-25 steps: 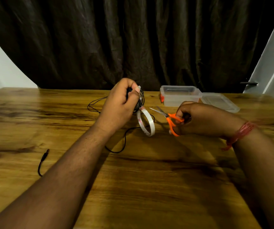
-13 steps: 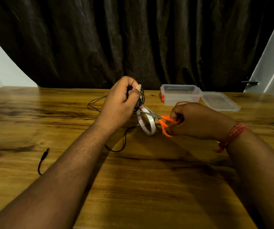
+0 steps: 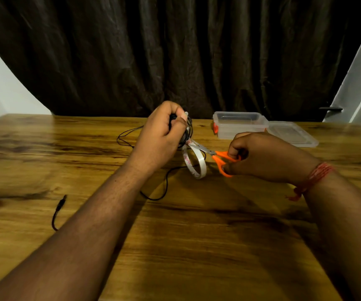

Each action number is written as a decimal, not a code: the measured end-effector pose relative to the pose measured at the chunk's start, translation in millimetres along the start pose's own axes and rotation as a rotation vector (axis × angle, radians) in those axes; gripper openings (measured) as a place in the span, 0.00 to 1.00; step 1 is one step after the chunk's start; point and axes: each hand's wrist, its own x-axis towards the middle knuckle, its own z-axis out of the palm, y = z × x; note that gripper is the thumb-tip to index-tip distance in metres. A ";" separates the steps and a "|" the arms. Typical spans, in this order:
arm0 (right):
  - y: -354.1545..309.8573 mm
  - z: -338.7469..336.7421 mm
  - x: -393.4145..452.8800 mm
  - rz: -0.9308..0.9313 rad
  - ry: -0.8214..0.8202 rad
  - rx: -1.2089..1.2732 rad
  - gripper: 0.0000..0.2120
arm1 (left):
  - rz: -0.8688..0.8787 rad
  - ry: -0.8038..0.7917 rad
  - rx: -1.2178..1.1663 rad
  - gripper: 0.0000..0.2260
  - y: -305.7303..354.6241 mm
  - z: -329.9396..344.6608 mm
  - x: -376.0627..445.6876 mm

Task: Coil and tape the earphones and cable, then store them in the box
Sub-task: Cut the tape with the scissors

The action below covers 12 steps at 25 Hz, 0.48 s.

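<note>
Left hand (image 3: 162,131) grips coiled cable (image 3: 187,132); right hand (image 3: 262,157) grips scissors (image 3: 215,156), blades at tape (image 3: 193,162); near table (image 3: 186,246) bare.

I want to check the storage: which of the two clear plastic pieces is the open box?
The clear box with the orange latch, nearer the left hand; the flat lid lies beside it.

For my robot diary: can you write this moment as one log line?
step: cutting tape | left hand: gripping coiled cable | right hand: scissors at tape roll | box: open
</note>
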 end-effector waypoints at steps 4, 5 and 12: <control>1.8 -2.2 -1.1 -0.019 0.006 0.010 0.11 | -0.004 -0.002 0.022 0.10 -2.7 -0.1 0.4; 1.6 -2.6 -1.5 -0.025 0.008 0.014 0.10 | -0.001 0.003 0.027 0.10 -3.0 0.0 0.2; 4.3 -3.0 -0.6 -0.078 0.014 -0.044 0.07 | -0.005 0.006 0.000 0.07 -4.3 0.1 1.0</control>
